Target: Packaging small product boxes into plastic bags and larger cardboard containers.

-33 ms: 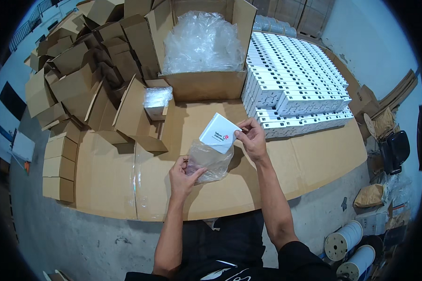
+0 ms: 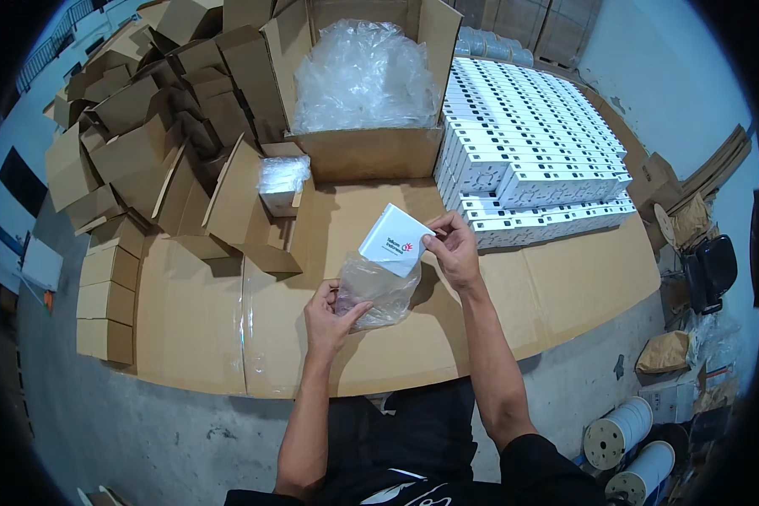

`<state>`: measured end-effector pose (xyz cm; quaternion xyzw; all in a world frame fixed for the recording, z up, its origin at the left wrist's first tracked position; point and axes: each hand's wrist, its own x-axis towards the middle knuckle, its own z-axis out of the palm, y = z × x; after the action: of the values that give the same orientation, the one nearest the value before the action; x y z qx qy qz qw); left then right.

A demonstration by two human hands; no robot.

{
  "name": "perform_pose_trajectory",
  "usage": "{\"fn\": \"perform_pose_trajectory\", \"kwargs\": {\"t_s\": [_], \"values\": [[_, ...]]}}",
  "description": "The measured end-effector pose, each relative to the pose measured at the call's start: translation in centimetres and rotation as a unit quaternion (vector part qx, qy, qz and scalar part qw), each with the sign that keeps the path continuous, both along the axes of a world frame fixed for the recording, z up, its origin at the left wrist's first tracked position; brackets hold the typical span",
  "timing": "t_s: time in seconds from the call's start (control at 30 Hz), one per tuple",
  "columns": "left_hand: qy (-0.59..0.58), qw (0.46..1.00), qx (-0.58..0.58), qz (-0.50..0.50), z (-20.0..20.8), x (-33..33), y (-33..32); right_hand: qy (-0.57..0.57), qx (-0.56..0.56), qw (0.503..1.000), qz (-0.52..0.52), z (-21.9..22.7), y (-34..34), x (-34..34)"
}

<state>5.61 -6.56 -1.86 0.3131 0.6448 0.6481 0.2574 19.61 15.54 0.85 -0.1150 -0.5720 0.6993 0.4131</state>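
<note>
Between my thumb and fingers, my right hand (image 2: pixel 454 253) grips the right corner of a flat white square box (image 2: pixel 393 239) with small printing on its face. The box is tilted, and its lower end sits in the mouth of a clear plastic bag (image 2: pixel 379 295). My left hand (image 2: pixel 331 319) is closed on the left side of that bag, thumb in front; some of its fingers are behind the film. Both hands are above the cardboard-covered table (image 2: pixel 278 337).
An open carton (image 2: pixel 363 153) full of clear plastic bags (image 2: pixel 364 76) stands at the back. Stacked white boxes (image 2: pixel 557 190) fill the right side. On the left, a small open carton (image 2: pixel 249 211) holds wrapped boxes (image 2: pixel 283 177), beside many piled empty cartons (image 2: pixel 135 160). Cable spools (image 2: pixel 617 432) lie lower right.
</note>
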Motion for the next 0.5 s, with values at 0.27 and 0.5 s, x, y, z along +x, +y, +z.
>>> {"fn": "perform_pose_trajectory", "kwargs": {"t_s": [0.27,0.5], "values": [[-0.028,1.0,-0.007,-0.009,0.83,0.32,-0.07,0.014,0.018,1.0,0.006,-0.07,0.29,-0.08],[0.002,1.0,0.007,-0.013,0.51,0.31,-0.1,-0.03,0.034,0.999,0.0,0.5,-0.14,-0.21]]}}
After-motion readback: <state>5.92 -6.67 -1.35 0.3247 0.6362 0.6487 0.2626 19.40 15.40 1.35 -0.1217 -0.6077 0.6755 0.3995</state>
